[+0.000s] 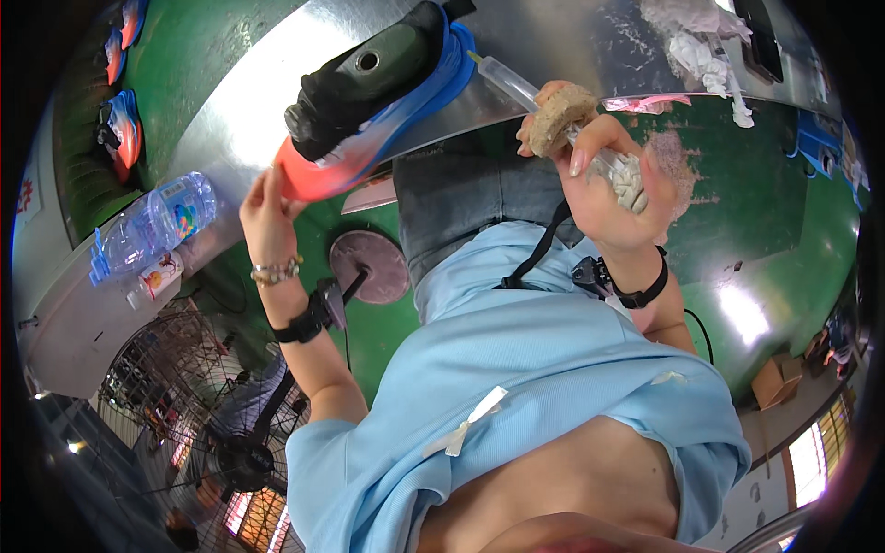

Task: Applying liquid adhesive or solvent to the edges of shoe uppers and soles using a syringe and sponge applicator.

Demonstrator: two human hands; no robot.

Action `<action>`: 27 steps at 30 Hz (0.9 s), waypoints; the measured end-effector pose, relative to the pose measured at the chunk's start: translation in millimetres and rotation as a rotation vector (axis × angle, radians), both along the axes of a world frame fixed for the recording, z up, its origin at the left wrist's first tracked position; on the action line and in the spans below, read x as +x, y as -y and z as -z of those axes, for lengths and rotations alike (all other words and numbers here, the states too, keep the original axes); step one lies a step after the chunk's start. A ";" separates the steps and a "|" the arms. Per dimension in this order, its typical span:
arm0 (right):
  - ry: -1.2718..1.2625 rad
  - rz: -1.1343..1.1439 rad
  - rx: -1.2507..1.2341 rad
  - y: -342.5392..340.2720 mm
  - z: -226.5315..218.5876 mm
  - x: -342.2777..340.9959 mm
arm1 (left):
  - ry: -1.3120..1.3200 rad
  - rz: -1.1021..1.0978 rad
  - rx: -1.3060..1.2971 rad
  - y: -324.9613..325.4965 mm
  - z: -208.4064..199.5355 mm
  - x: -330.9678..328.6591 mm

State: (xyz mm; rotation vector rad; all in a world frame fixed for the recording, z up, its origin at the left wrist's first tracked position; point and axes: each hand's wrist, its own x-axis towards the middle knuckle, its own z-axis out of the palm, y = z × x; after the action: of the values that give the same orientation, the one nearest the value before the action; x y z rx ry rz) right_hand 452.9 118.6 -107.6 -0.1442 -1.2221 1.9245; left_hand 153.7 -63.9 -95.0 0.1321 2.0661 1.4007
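A shoe with a black upper and a blue-to-orange sole rests on the metal worktop, its toe toward me. My left hand pinches the orange toe end between thumb and fingers. My right hand is closed around a translucent syringe-like tube with a yellowish tip, which points at the shoe's blue heel end. Around the tube sits a rough brown spongy ring. Whitish crumpled material shows by the palm; whether it lies inside the tube or against it I cannot tell.
Clear plastic bottles stand on the worktop at left. Crumpled white tissue and a dark flat device lie at the far right. More blue-and-orange shoes are at far left. A caged fan is at lower left.
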 end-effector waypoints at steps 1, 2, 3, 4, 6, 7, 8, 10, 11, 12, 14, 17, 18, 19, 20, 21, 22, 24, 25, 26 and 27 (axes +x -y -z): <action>0.002 -0.003 -0.001 1.8 0.0 -0.9 | -0.009 0.026 0.042 9.6 -2.9 6.8; 0.007 -0.004 -0.002 3.5 0.0 -1.9 | 0.099 0.140 0.024 17.5 -4.1 15.0; 0.007 -0.008 -0.002 5.2 -0.2 -2.7 | 0.208 0.254 0.006 23.3 -3.7 23.5; 0.011 -0.014 -0.010 7.5 -0.7 -3.1 | 0.279 0.269 0.048 27.8 -0.1 35.0; 0.020 -0.026 -0.024 10.8 -2.2 -3.1 | 0.434 0.373 0.151 29.4 6.5 49.7; 0.028 -0.031 -0.034 13.4 -3.4 -3.3 | 0.502 0.371 0.162 27.2 12.2 56.4; 0.035 -0.036 -0.045 15.6 -5.3 -2.8 | 0.535 0.389 0.222 26.1 16.3 64.1; 0.051 -0.050 -0.070 19.7 -10.0 -2.3 | 0.626 0.408 0.297 22.3 25.2 83.0; 0.057 -0.057 -0.085 21.7 -12.8 -2.2 | 0.629 0.408 0.307 19.8 28.6 89.7; 0.066 -0.061 -0.099 23.1 -15.8 -1.6 | 0.644 0.420 0.334 16.3 31.6 95.5; 0.085 -0.072 -0.127 25.9 -22.5 -0.9 | 0.671 0.441 0.358 10.7 35.6 101.0; 0.111 -0.093 -0.171 28.3 -33.7 0.1 | 0.679 0.428 0.422 8.0 39.0 106.6; 0.121 -0.099 -0.186 28.6 -37.4 0.7 | 0.678 0.425 0.428 8.3 40.2 108.0; 0.133 -0.108 -0.197 29.1 -41.7 1.6 | 0.681 0.417 0.444 8.2 41.6 108.9; 0.142 -0.110 -0.209 29.4 -45.7 2.5 | 0.697 0.406 0.452 7.8 43.2 109.8; 0.158 -0.115 -0.217 29.2 -49.6 3.9 | 0.685 0.410 0.466 6.7 44.7 111.0; 0.176 -0.122 -0.228 29.8 -54.1 5.5 | 0.723 0.420 0.495 4.9 45.9 112.0; 0.253 -0.137 -0.221 27.9 -63.7 12.1 | 0.768 0.428 0.527 -2.0 47.7 117.0; 0.303 -0.148 -0.211 26.2 -68.7 15.2 | 0.828 0.457 0.591 -8.4 49.1 121.4; 0.357 -0.155 -0.204 26.3 -73.8 17.7 | 0.891 0.487 0.654 -15.1 49.8 127.1; 0.410 -0.162 -0.196 26.3 -79.4 20.1 | 0.902 0.488 0.655 -21.7 49.8 134.9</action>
State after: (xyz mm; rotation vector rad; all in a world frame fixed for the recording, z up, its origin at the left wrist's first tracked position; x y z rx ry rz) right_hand 473.0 92.3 -28.2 -0.5820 -1.3345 2.2281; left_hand 288.6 -42.2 -144.8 0.2064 0.7462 1.3971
